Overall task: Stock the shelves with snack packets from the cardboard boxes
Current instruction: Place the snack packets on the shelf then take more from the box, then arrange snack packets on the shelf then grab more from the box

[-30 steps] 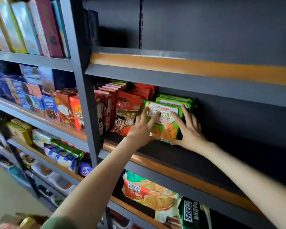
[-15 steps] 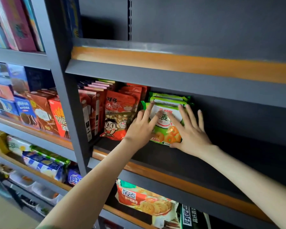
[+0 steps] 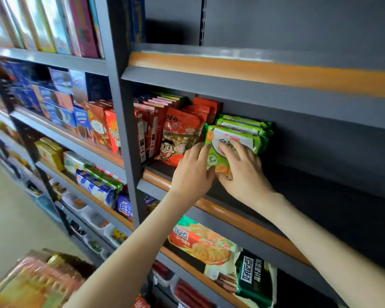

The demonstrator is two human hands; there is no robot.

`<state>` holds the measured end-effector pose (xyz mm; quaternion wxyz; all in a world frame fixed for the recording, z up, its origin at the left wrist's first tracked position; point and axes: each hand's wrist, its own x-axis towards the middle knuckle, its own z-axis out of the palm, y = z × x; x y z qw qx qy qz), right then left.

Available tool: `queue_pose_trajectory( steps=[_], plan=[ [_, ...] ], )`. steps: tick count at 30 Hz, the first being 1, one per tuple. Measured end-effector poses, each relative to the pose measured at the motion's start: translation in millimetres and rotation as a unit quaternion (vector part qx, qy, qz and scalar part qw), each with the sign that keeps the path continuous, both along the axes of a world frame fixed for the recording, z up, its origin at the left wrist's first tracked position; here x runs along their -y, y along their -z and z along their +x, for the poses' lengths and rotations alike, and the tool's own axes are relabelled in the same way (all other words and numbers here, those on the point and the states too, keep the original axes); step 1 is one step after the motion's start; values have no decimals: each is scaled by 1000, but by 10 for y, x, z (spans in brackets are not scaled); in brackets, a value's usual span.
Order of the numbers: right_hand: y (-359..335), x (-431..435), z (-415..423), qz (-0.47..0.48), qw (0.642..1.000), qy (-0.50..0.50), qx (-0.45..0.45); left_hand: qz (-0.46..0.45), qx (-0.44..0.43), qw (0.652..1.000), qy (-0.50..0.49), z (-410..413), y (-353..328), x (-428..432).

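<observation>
Head view, the only one. Landmark: the red cartoon bag, standing upright on the middle shelf.

- Task's thing: the front green packet stands upright just right of the red bag, at the head of a short row of the same kind.
- Your left hand sits below the red bag's right corner. Its fingers are straight and close together, with the tips against the green packet's left edge.
- Your right hand, further right of the bag, lies flat on the packet's face with fingers spread. It is pressing, not pinching. The thumb runs under the lower edge; whether it hooks the packet, I cannot tell.

Progress, as a judgement: you are squaring the row up, so placing is done for this packet. Right of the bag, beyond the green row, the dark shelf board carries no packets that I can see. There looks to be room for more. The cardboard box, well below and left of the bag, shows blurred packets inside, so stocking is not finished.

Counts:
- Green packets: three tops plainly seen, perhaps a fourth behind.
- Red bags: one in front, at least two behind it.
- Hands: two, both on the front green packet.
- Boxes in view: one.
</observation>
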<state>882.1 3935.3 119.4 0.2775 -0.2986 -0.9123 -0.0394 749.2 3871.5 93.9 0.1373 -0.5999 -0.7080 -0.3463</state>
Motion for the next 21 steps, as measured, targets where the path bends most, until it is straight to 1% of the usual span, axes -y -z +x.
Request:
queue_pose_trajectory(
  steps=[2, 5, 8, 11, 14, 17, 18, 21],
  plan=[
    [-21, 294, -34, -54, 996, -60, -37, 26, 37, 999, -24, 100, 74, 350],
    [134, 761, -39, -112, 978, -169, -51, 38, 73, 992, -98, 313, 274, 969],
    [458, 1294, 7, -149, 948, -279, -32, 20, 113, 974, -195, 615, 566, 1690],
    [890, 1902, 68, -189, 907, -376, 19, -19, 144, 942, -303, 979, 1000, 2524],
    [1283, 2675, 155, -227, 856, -457, 81, -78, 184, 893, -403, 1444, 1443, 3423],
    [1652, 3544, 289, -254, 788, -534, 173, -102, 221, 840, -486, 2002, 1742, 4307],
    [1772, 3833, 343, -252, 766, -555, 202, -108, 243, 814, -517, 2194, 1810, 4580],
    [2114, 4646, 573, -252, 705, -610, 259, -142, 291, 722, -612, 2705, 2112, 5347]
  ],
)
